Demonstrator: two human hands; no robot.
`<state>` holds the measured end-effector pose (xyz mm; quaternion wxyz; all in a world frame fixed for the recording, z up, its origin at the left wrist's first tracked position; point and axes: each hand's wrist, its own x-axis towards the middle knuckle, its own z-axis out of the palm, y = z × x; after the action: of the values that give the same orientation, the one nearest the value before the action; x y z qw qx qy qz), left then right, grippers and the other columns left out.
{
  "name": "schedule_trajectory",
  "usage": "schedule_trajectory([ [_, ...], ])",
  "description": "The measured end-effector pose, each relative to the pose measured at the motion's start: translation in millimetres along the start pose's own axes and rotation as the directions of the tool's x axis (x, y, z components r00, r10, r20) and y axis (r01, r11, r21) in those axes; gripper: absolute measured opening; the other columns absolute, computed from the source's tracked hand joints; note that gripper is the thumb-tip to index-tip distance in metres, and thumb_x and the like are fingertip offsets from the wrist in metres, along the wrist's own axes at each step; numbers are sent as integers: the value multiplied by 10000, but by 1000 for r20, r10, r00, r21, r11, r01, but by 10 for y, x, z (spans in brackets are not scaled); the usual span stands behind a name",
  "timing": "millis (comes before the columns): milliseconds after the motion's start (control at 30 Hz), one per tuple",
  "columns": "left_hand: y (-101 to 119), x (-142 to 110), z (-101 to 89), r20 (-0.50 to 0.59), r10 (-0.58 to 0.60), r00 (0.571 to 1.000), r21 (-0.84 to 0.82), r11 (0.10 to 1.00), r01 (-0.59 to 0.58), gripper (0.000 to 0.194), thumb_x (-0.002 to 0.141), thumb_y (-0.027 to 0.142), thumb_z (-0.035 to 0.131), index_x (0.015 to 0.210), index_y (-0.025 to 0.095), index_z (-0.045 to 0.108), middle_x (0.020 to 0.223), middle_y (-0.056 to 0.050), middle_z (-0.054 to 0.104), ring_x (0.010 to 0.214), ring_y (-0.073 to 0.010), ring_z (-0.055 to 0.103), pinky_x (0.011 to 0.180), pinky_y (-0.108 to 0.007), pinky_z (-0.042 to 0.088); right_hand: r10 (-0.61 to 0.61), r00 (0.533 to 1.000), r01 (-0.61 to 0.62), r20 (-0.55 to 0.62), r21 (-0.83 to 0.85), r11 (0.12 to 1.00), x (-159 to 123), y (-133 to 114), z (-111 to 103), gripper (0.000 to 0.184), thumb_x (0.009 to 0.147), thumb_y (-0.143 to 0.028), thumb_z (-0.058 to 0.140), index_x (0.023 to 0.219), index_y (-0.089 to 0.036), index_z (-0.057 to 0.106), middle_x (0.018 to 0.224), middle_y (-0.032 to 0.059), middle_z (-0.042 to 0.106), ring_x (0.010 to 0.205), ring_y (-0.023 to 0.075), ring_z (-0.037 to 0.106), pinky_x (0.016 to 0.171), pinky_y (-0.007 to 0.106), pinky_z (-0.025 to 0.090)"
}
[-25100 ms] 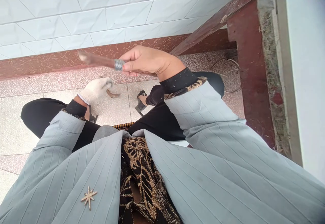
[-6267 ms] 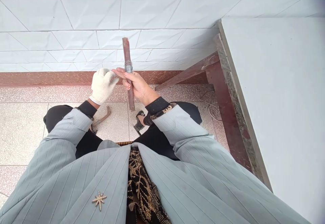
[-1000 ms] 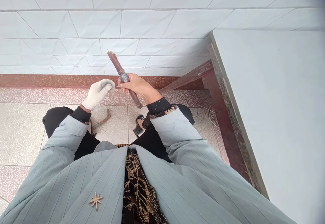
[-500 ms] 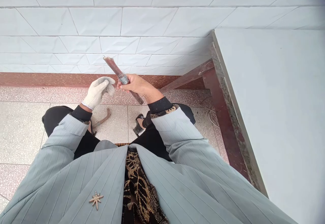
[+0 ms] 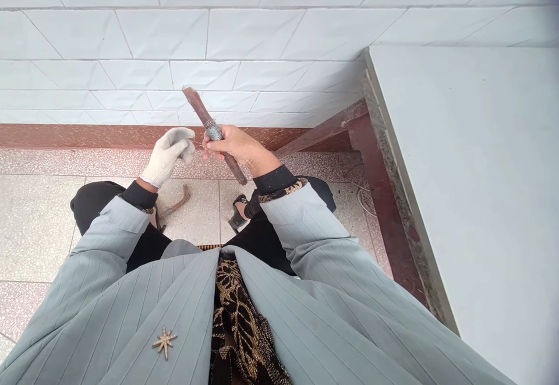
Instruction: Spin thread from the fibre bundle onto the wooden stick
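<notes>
A brown wooden stick [image 5: 198, 107] slants between my hands, its upper end pointing up and left. Silvery wire [image 5: 213, 131] is wound in a coil around its middle. My right hand [image 5: 233, 146], bare, is closed around the stick just below the coil. To its left, my left hand [image 5: 168, 155] wears a white knitted glove with greyish fingers and is closed in a pinch. A thin strand of the wire runs across the small gap between the two hands. Where exactly the gloved fingers grip it is hard to see.
On the floor by my left foot lies a hooked brown stick-like piece [image 5: 176, 201]. A white-topped table [image 5: 471, 169] with a dark red frame stands at the right. Loose wire or cord [image 5: 365, 201] lies beside its leg. A white tiled wall [image 5: 248, 35] rises ahead.
The stick has turned a little steeper in my right hand, its top end moving slightly up and right. My gloved left hand has shifted slightly left.
</notes>
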<state>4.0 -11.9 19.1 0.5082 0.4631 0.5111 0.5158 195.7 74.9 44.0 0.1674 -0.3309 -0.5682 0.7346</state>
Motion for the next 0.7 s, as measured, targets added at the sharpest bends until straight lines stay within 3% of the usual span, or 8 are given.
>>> schedule_trajectory([
  [100, -11, -29, -28, -49, 165, 985, 272, 951, -145, 425, 908, 422, 640, 1277, 221, 580, 1126, -84, 698, 804, -139, 682, 783, -320, 583, 21, 1000, -21, 4, 20, 1000, -8, -8, -4, 202, 763, -98, 720, 850, -186, 560, 717, 3, 613, 550, 86, 517, 421, 205, 331],
  [200, 20, -78, -103, -41, 403, 914, 574, 759, -308, 520, 886, 424, 683, 1351, 241, 540, 1369, -132, 591, 1239, -275, 615, 1063, -471, 511, 46, 997, -40, -65, 80, 996, -23, -48, 17, 208, 760, -39, 695, 843, -175, 563, 721, -8, 591, 565, 73, 519, 423, 182, 357],
  [267, 34, -102, -152, 53, 487, 872, 689, 614, -385, 448, 879, 431, 701, 1272, 247, 594, 1334, -135, 594, 1368, -344, 520, 1167, -569, 401, 71, 992, -58, -105, 120, 991, -23, -72, 34, 204, 773, -7, 668, 835, -167, 558, 694, -15, 576, 555, 66, 509, 424, 168, 362],
  [367, -3, -106, -160, 161, 439, 884, 745, 532, -401, 268, 892, 398, 694, 1134, 287, 664, 1167, -111, 653, 1325, -352, 552, 1211, -632, 303, 122, 980, -93, -159, 178, 980, -3, -84, 55, 197, 797, 20, 634, 829, -157, 551, 635, -29, 546, 530, 58, 488, 413, 149, 346],
  [467, -89, -75, -104, 123, 399, 909, 753, 558, -348, 252, 904, 382, 680, 1145, 308, 677, 1136, -110, 674, 1303, -338, 573, 1233, -628, 264, 170, 974, -128, -151, 254, 959, 24, -71, 67, 193, 807, 26, 635, 827, -147, 553, 618, -33, 532, 534, 58, 490, 414, 138, 338],
  [600, -148, -2, -77, 73, 413, 908, 736, 592, -329, 258, 927, 435, 652, 1144, 297, 676, 1106, -105, 682, 1287, -325, 587, 1233, -604, 271, 212, 976, -181, -45, 366, 913, 47, -32, 64, 195, 824, 6, 649, 798, -146, 530, 641, -31, 518, 541, 50, 470, 424, 128, 328],
  [700, -123, 42, -112, 122, 421, 899, 753, 551, -360, 249, 951, 436, 627, 1153, 298, 673, 1126, -101, 689, 1258, -314, 607, 1214, -597, 293, 201, 979, -180, -10, 403, 897, 58, 13, 49, 170, 851, -16, 641, 822, -144, 534, 665, -33, 512, 545, 42, 441, 430, 116, 327],
])
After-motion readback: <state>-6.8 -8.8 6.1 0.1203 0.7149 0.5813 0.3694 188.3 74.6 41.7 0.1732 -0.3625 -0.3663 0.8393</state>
